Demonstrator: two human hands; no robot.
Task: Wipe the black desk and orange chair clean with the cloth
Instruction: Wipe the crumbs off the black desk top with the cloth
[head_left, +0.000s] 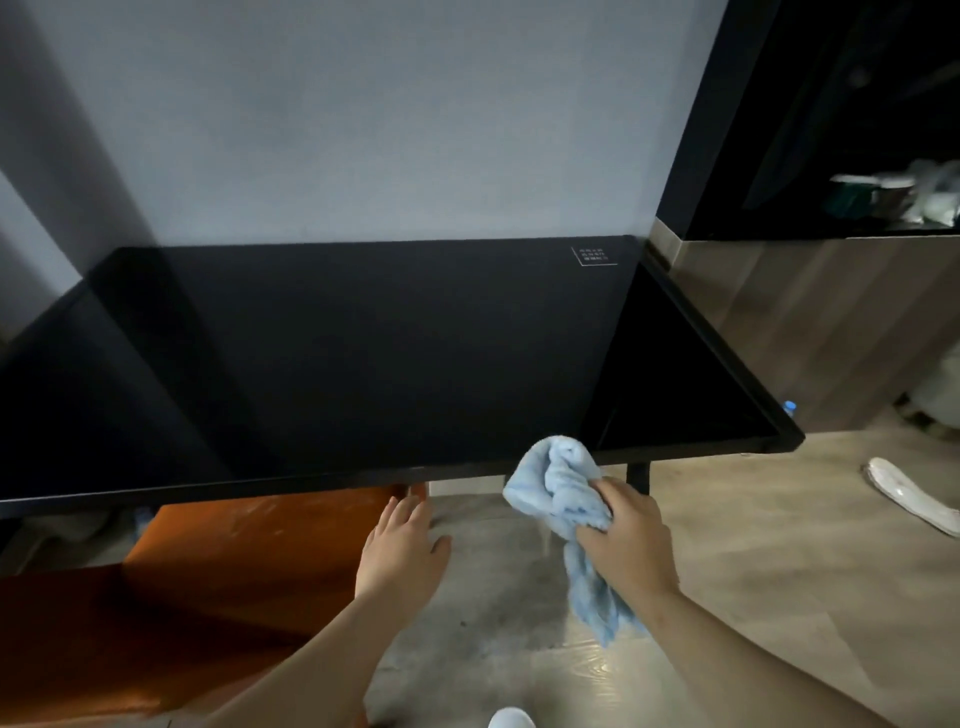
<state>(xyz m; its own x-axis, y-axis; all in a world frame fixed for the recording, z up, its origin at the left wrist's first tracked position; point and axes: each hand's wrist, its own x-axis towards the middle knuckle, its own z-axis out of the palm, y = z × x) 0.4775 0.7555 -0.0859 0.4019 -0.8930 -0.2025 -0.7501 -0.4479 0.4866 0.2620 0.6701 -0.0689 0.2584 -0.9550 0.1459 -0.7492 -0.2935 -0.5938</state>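
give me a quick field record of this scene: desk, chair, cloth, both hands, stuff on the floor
desk: black desk, top bare, against a grey wall
chair: orange chair, seat partly under the desk's front edge, pale smudges on it
cloth: light blue cloth, bunched, its top at the desk's front edge
right hand: right hand grips the cloth
left hand: left hand, fingers straight, holds nothing, beside the chair
floor: white slipper at right
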